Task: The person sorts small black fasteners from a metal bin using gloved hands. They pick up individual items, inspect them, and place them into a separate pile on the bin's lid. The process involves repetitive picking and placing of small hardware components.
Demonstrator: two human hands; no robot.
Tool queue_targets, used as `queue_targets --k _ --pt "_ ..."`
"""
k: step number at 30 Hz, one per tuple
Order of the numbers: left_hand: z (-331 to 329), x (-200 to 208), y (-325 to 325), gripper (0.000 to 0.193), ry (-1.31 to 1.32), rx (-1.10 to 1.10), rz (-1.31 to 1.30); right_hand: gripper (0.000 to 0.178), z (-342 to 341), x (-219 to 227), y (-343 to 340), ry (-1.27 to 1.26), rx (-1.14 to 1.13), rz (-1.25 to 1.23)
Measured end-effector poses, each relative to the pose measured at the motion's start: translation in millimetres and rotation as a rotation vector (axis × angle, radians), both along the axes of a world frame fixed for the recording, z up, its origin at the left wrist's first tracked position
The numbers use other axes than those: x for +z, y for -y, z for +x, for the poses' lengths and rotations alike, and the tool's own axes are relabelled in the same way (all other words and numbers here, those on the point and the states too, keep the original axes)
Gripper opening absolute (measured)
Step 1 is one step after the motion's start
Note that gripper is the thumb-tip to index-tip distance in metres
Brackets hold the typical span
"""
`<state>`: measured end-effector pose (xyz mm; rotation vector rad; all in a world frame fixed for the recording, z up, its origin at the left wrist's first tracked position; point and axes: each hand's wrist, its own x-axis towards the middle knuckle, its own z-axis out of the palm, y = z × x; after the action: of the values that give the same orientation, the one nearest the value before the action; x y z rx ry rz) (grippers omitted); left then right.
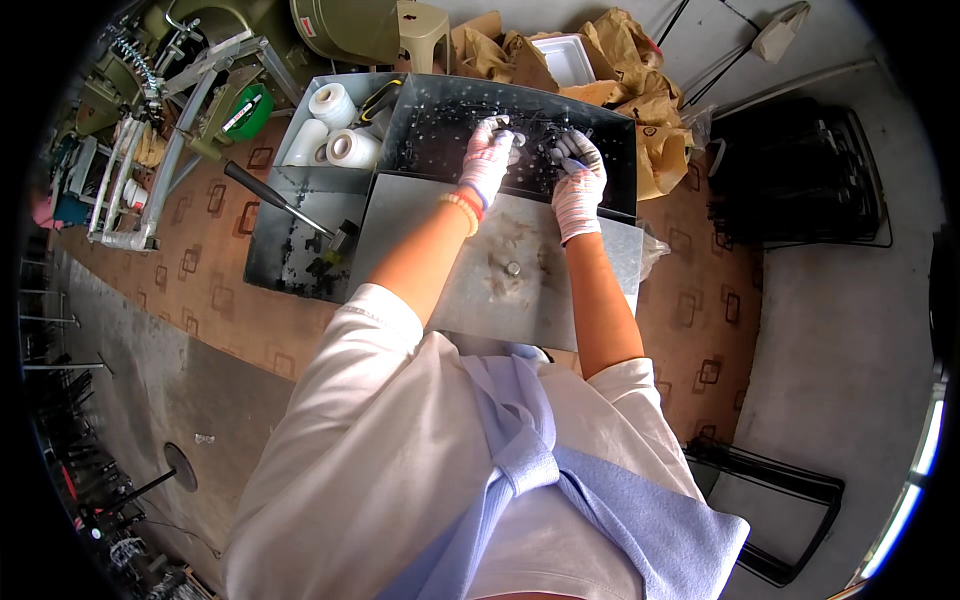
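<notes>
Both hands wear pale, dark-smudged work gloves and are over a dark metal bin (430, 135) holding many small black pieces (545, 128). My left hand (489, 158) is at the bin's middle, its fingers curled together; whatever they hold cannot be made out. To its right, my right hand (579, 180) has its fingertips drawn together close to the black pieces, and anything between them is too small to name. Under my forearms lies a smudged grey metal plate (460, 275) with a short round metal post (513, 268) standing on it.
Left of the bin, one tray compartment holds white rolls (352, 149); a hammer (290, 208) lies across another. Brown paper and cardboard (640, 75) sit behind, beside a beige stool (424, 35). Black frames (800, 175) are stacked at right; machinery (190, 90) stands far left.
</notes>
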<state>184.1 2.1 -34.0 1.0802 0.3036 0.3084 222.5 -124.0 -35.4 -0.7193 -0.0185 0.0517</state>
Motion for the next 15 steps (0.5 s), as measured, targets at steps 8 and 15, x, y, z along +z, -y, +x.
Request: queue_targets --k 8,15 --pt "-6.2 14.4 8.7 0.035 0.054 0.161 0.305 0.027 -7.7 5.6 3.8 0.130 0.189 -0.049" --pt "-6.5 13.0 3.9 0.020 0.065 -0.137 0.204 0.034 -16.8 16.7 2.1 0.120 0.398 -0.292"
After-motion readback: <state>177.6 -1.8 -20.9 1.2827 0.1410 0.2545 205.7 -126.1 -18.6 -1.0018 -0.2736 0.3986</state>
